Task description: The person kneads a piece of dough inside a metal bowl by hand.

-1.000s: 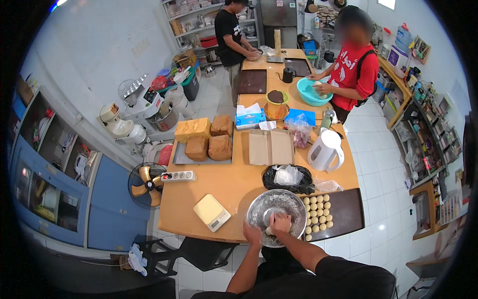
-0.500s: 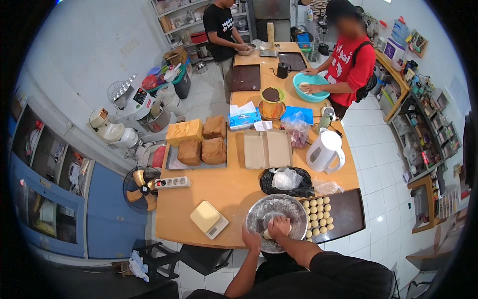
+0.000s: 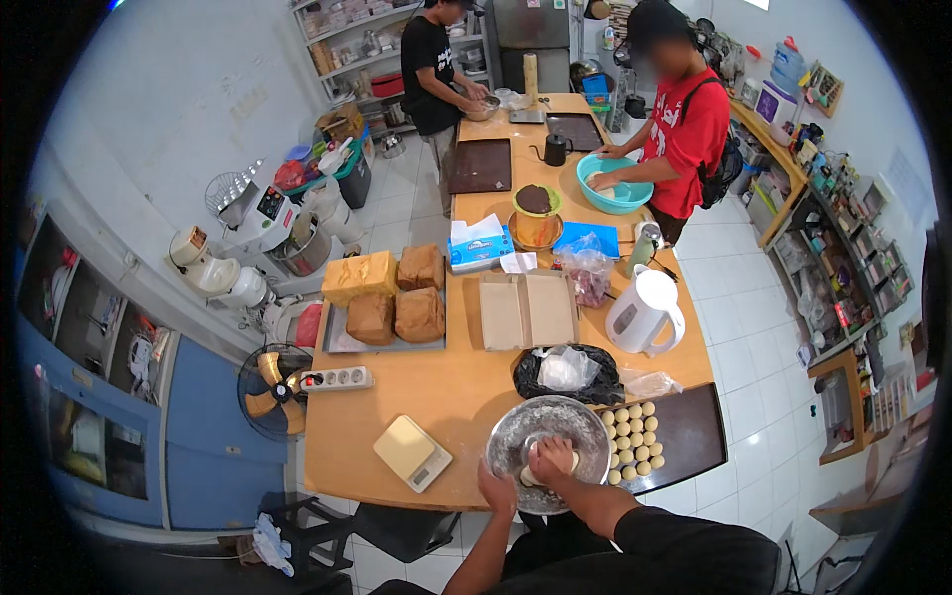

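Observation:
At the table's near edge stands a wide metal bowl (image 3: 509,431), its inside dusted with flour. My left hand (image 3: 497,489) holds the bowl's left rim. Inside, my right hand (image 3: 551,460) presses down on a pale lump of dough (image 3: 532,478), its fingers curled over it and covering part of it. Right beside the bowl, rows of small round dough balls (image 3: 635,439) sit on a dark baking tray (image 3: 694,431). A black plastic bag (image 3: 526,375) with a clear bag of white stuff in it lies just beyond the bowl.
Left of the bowl is a kitchen scale (image 3: 413,453); a power strip (image 3: 337,379) lies farther left. Several loaves (image 3: 369,317) fill a tray. Ahead are an open cardboard box (image 3: 501,312) and a white kettle (image 3: 643,309). A co-worker in red (image 3: 684,129) works at a turquoise basin (image 3: 620,201); another (image 3: 428,84) stands farther back.
The view has shifted slightly. My right hand has moved a little to the left within the bowl, still on the dough. My left hand keeps its hold on the rim.

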Motion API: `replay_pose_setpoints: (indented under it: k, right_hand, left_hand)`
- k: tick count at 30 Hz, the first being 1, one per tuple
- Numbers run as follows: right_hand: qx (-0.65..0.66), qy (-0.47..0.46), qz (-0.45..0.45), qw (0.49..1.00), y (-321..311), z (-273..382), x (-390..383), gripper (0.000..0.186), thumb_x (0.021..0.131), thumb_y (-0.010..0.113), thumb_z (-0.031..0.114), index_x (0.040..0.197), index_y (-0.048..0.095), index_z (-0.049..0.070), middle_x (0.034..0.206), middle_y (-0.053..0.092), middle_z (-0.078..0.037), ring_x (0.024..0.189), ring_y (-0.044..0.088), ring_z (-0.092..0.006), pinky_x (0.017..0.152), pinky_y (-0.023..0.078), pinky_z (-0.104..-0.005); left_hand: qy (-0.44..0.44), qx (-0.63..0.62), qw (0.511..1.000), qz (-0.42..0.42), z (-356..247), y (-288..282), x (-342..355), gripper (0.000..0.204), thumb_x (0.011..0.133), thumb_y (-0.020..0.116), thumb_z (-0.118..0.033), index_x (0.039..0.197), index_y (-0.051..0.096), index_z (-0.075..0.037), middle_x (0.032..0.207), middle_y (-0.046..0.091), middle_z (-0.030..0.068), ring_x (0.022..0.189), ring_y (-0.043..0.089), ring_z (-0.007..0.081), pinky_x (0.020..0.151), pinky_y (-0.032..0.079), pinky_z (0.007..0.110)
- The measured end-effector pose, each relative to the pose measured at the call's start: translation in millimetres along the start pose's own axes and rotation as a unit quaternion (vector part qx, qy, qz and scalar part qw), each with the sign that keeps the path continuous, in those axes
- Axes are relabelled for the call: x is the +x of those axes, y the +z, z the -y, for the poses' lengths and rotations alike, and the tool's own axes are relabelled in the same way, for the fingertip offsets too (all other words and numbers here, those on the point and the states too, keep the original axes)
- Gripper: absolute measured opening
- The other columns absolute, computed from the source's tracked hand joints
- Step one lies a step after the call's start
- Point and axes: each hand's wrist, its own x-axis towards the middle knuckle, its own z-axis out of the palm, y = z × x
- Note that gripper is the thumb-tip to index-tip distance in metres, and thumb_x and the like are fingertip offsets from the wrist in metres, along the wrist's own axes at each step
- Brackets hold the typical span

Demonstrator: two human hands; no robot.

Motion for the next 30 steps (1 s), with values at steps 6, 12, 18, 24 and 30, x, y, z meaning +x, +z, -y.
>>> replay_pose_setpoints:
  k: [6,12,18,24,30]
  right_hand:
    - [0.033,0.015,0.060,0.998,-0.6,3.8,12.6,0.032,0.081,0.054,0.036,0.073,0.068,0.008,0.089,0.067,-0.009,0.093,0.059,-0.0290,0.084,0.039,-0.0454]
    - [0.128,0.075,0.204,0.968,0.0,-17.6,23.2,0.029,0.082,0.059,0.038,0.085,0.070,0.012,0.084,0.067,-0.009,0.088,0.062,-0.0285,0.089,0.040,-0.0458]
    - [-0.034,0.135,0.194,0.971,-33.4,-17.0,2.8,0.039,0.084,0.061,0.036,0.105,0.063,0.003,0.120,0.055,-0.019,0.114,0.048,-0.0357,0.095,0.039,-0.0464]
    - [0.094,0.289,0.205,0.930,-28.9,-25.7,-12.1,0.049,0.081,0.062,0.042,0.104,0.061,-0.001,0.110,0.058,-0.021,0.103,0.055,-0.0374,0.090,0.044,-0.0475]
    - [0.160,0.203,0.136,0.956,-38.8,-22.4,-13.8,0.046,0.076,0.072,0.040,0.096,0.060,0.001,0.096,0.060,-0.021,0.082,0.060,-0.0389,0.076,0.049,-0.0431]
  left_hand:
    - [-0.010,0.003,0.999,-0.040,24.1,14.0,0.6,0.052,0.073,0.053,0.003,0.124,0.050,0.008,0.121,0.054,0.0306,0.115,0.051,0.0453,0.100,0.038,0.046]
    - [-0.029,0.025,0.997,-0.062,3.5,14.9,-4.4,0.053,0.072,0.055,0.002,0.125,0.049,0.009,0.121,0.054,0.0304,0.115,0.050,0.0456,0.102,0.037,0.046]
    - [-0.042,-0.011,0.996,-0.076,23.3,17.0,-9.1,0.058,0.070,0.056,0.002,0.127,0.047,0.008,0.123,0.053,0.0306,0.115,0.050,0.0454,0.102,0.038,0.045]
    - [-0.038,-0.003,0.997,-0.069,12.2,13.0,-16.8,0.053,0.068,0.053,0.003,0.120,0.050,0.008,0.114,0.055,0.0292,0.108,0.052,0.0462,0.096,0.040,0.047]
    - [-0.083,-0.061,0.991,-0.084,-6.7,13.3,-21.4,0.050,0.068,0.054,0.003,0.118,0.050,0.008,0.112,0.056,0.0285,0.106,0.052,0.0453,0.094,0.040,0.048]
